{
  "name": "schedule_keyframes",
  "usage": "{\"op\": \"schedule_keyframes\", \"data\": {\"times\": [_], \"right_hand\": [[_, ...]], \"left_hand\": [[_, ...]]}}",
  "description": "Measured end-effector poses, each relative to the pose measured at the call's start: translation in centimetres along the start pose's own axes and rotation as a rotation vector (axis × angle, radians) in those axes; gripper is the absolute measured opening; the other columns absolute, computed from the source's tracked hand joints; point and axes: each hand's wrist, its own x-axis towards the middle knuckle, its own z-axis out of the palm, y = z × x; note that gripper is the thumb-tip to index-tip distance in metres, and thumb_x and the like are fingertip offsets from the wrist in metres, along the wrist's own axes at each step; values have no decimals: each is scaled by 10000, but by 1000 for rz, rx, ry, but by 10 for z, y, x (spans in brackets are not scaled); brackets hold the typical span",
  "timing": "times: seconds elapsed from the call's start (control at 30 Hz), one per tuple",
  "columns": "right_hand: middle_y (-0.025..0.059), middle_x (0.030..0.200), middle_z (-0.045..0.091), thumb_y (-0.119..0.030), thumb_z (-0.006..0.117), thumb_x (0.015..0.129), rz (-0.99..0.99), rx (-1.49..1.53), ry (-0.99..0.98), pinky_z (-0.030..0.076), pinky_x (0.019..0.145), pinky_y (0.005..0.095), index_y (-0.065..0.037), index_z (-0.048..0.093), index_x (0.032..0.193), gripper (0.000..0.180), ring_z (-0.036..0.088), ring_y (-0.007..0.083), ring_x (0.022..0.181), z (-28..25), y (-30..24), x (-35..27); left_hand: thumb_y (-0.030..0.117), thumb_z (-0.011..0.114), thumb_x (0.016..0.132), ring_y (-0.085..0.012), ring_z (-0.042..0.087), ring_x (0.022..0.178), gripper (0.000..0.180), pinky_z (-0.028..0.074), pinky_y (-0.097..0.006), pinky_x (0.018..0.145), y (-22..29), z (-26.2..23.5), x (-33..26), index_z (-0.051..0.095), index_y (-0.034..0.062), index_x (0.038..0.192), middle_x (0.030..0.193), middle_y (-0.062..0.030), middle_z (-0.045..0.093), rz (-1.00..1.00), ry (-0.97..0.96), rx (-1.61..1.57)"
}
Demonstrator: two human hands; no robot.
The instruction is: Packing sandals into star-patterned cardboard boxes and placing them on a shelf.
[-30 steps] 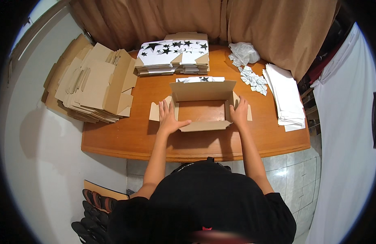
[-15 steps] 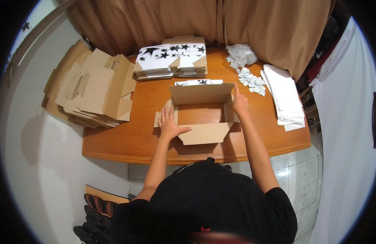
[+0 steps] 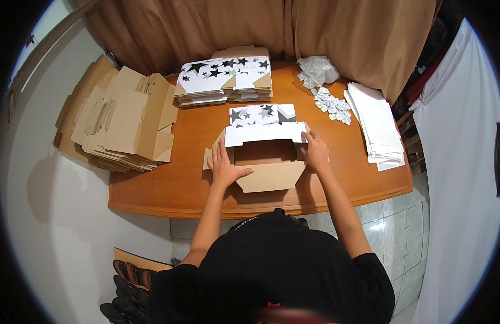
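Note:
An unfolded cardboard box (image 3: 271,179), brown inside and white with stars outside, stands on the table in front of me. Its near flap leans outward toward me, while the white far flap (image 3: 266,133) is bent inward over the opening. Through the box's middle the tabletop shows. At the left wall my left hand (image 3: 224,166) rests with fingers stretched and thumb spread along the near flap. My right hand (image 3: 316,151) has its fingers curled at the right end of the far flap, gripping the box's corner.
Stacks of flat brown cardboard (image 3: 120,119) lie on the left; star-printed flat boxes (image 3: 223,75) are piled at the back. Small white packets (image 3: 332,105), a clear plastic bag (image 3: 317,71) and white paper sheets (image 3: 373,124) lie at the right. Brown curtains (image 3: 207,27) hang behind the wooden table (image 3: 152,189).
The far flap, upright before, is now folded inward, showing its white side and the star-printed panel behind. My right hand has come down and nearer; my left hand has hardly moved.

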Motion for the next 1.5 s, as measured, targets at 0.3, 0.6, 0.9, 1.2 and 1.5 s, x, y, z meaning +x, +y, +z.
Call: {"op": "schedule_keyframes", "data": {"times": [0.3, 0.6, 0.9, 1.2, 1.5], "right_hand": [[163, 1245, 447, -172, 688, 681, -70, -258, -19, 458, 804, 429, -147, 569, 1149, 483, 466, 345, 1064, 13, 7, -12], [228, 1234, 405, -219, 629, 744, 36, 137, 418, 361, 898, 462, -13, 550, 1080, 402, 419, 371, 1088, 1, 5, -19], [104, 952, 629, -315, 397, 931, 584, 1172, 335, 430, 805, 318, -4, 623, 934, 385, 562, 164, 843, -11, 45, -14], [107, 965, 636, -94, 558, 837, 65, 1158, 157, 433, 855, 323, -49, 511, 1069, 241, 598, 205, 921, 15, -4, 11], [182, 1187, 417, -116, 799, 549, 95, 337, 192, 372, 939, 421, -96, 463, 1164, 700, 403, 369, 1117, 34, -28, 22]], "left_hand": [[678, 699, 465, -358, -60, 1362, 1223, -64, -623, 1010, 25, -8, 14, 211, 75, 1410, 1479, -190, 35, 125, -248, 257], [731, 585, 585, -338, -5, 1370, 1097, 19, -547, 1063, 31, 20, 19, 173, 164, 1428, 1473, -207, -16, 195, -287, 255], [711, 596, 590, -415, -72, 1347, 909, -4, -613, 1027, 42, 11, 12, 419, 195, 1317, 1474, -210, -7, 219, -260, 280], [746, 552, 591, -397, -121, 1344, 997, -44, -623, 1012, 41, 14, 15, 353, 157, 1370, 1475, -201, -54, 221, -218, 305], [757, 552, 572, -386, -123, 1347, 1051, -52, -631, 1004, 39, 18, 16, 280, 172, 1402, 1476, -193, -64, 225, -186, 304]]}}
